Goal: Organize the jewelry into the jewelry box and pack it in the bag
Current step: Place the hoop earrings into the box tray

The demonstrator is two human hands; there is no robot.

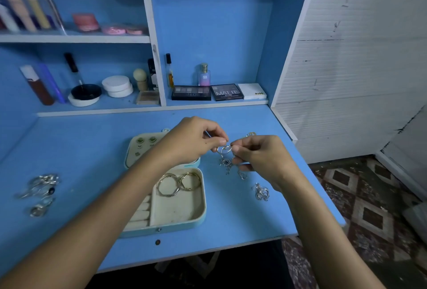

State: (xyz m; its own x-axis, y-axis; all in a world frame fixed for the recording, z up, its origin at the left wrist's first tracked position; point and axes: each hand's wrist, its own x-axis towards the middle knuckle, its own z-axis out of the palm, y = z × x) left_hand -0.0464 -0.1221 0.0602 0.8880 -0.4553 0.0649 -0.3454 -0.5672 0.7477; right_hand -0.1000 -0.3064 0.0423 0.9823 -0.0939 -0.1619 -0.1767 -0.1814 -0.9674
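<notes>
Both hands (227,147) pinching silver jewelry (225,157) — tangled, dangling

Jewelry box (175,217): pale blue case with cream lining, lying open and flat on the desk. Its lid (138,147) lies toward the back and carries small green studs. The large tray compartment holds two gold bangles (179,183), lying flat and overlapping at one edge; beside it on the left sits a row of cream ring rolls (141,211). Silver ring (224,149): pinched between the fingertips of both hands above the desk, right of the box lid. Silver chains (228,166): tangled, directly beneath the ring. Silver cluster (262,192): loose on the desk, right of the box. Silver pieces (40,190): heaped on the desk, well left of the box.
</notes>
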